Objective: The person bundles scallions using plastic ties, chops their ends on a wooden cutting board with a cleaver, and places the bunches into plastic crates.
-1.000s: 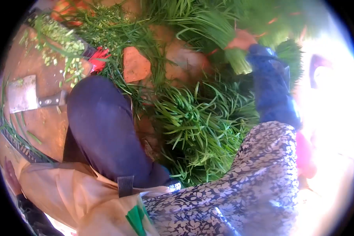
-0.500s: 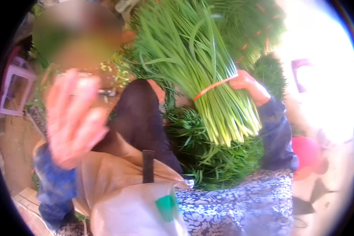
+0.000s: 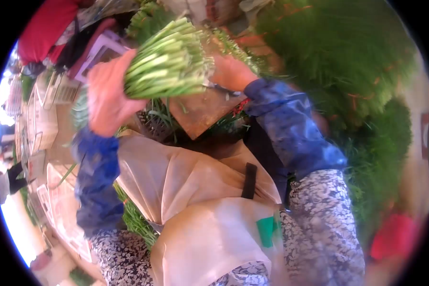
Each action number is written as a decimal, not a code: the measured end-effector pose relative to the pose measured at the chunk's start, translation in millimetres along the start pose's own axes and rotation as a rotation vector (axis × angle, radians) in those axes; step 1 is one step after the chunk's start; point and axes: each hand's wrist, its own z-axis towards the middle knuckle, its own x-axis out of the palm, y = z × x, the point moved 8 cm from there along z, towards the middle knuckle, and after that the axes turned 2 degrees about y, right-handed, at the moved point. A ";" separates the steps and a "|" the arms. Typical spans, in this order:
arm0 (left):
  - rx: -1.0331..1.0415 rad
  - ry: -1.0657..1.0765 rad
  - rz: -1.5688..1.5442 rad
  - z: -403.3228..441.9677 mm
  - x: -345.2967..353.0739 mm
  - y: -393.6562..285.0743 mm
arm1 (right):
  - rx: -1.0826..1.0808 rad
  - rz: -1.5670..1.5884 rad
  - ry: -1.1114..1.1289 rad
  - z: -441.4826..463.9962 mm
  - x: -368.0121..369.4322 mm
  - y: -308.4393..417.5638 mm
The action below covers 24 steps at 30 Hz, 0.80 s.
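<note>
Left hand (image 3: 107, 93) is closed around a bundle of green stalks (image 3: 164, 66), holding it up over the near part of a wooden board (image 3: 200, 114); pale ends point toward the right hand (image 3: 231, 71). Right hand is at those ends, fingers partly hidden, with a dark handle (image 3: 226, 91) just below; can't tell whether it grips the handle, the stalks or nothing. Board has a corner toward the wearer, chopped bits (image 3: 229, 43) near its far side. Big heap of greens (image 3: 338, 52) to the right, with orange-red ties showing in it. Beige apron (image 3: 200, 229) over the lap, dark strap (image 3: 249, 180) and green patch (image 3: 266, 231) on it. Lilac stool (image 3: 102, 50) behind the left hand, a person in red (image 3: 47, 31) near it. Pale crates (image 3: 43, 114) along the left, red object (image 3: 393, 236) low right, too blurred to identify.
</note>
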 end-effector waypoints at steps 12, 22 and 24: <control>-0.299 0.261 -0.219 -91.3 172.9 -31.1 | -0.196 -0.218 0.090 -66.3 59.7 -2.4; -0.388 0.430 -0.097 -83.4 177.6 -54.9 | 0.528 0.456 0.134 -113.9 -75.3 -43.2; -0.245 0.220 -0.100 -80.8 183.6 -68.9 | 0.430 0.602 0.026 -137.3 -69.8 -28.3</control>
